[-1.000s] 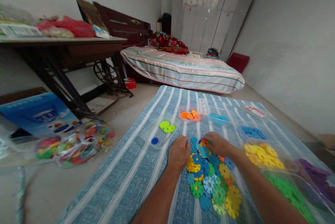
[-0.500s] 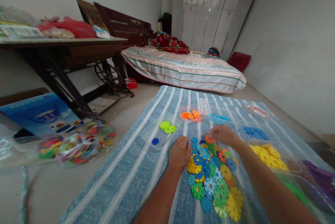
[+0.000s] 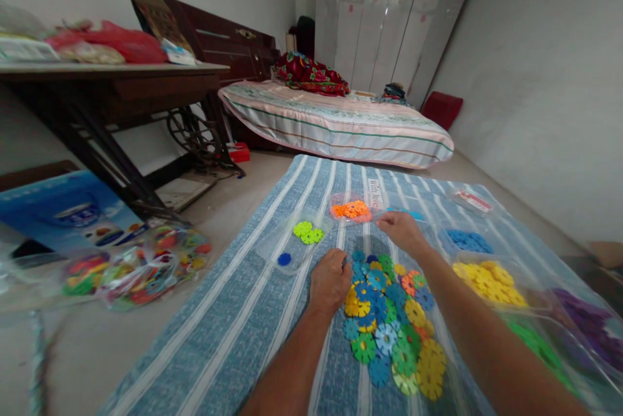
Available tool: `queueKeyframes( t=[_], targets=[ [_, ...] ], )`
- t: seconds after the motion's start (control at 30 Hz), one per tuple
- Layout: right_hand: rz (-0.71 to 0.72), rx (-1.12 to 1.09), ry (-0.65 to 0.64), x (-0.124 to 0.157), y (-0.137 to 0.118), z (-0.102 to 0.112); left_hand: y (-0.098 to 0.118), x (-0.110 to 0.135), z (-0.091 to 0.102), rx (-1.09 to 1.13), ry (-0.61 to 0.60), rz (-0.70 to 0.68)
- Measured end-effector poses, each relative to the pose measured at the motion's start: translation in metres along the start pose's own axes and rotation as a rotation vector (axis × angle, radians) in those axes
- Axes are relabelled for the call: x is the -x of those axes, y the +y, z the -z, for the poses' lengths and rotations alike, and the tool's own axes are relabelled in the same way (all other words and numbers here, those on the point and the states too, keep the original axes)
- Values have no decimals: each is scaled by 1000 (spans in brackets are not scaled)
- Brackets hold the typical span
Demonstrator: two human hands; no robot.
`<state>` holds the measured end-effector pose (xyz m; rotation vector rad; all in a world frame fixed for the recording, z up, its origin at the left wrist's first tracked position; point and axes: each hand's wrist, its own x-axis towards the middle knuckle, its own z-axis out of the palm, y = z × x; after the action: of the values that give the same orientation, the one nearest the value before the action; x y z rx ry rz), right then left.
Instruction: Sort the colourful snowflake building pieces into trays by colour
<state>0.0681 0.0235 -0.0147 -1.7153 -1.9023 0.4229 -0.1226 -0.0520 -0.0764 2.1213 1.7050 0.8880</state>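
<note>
A loose heap of notched plastic flower discs (image 3: 387, 331) in yellow, blue, green and orange lies on the striped cloth (image 3: 233, 312). My left hand (image 3: 331, 280) rests at the heap's left edge, its fingers curled closed; whatever may be in them is hidden. Beyond the heap, my right hand (image 3: 402, 231) hovers with thumb and fingers pinched together, and no disc shows in them. It is just right of the clear tub of orange discs (image 3: 354, 209). Light blue discs (image 3: 406, 213) lie in a tub partly behind that hand.
A clear tray (image 3: 272, 247) with lime discs and one dark blue disc stands left. On the right are tubs of blue (image 3: 467, 241), yellow (image 3: 491, 283), green (image 3: 542, 351) and purple discs (image 3: 591, 328). A sewing table (image 3: 121, 72) and bags of coloured pieces (image 3: 136, 273) are left.
My right hand has moved forward and left from the heap to the orange tub. The orange disc it held has left its fingers, and the tub looks fuller. My left hand stays beside the heap.
</note>
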Motion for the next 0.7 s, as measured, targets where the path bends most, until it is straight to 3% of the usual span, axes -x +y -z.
queueKeyframes(
  t=[0.2,0.43,0.7],
  targets=[
    [8,163,-142,34,25,3,0,0,0,-21,0,-3],
    [71,259,-291,56,37,-13,-1,0,-1,-35,19,-18],
    [15,225,-248,57,40,-18,-1,-2,-1,-38,1,-7]
  ],
)
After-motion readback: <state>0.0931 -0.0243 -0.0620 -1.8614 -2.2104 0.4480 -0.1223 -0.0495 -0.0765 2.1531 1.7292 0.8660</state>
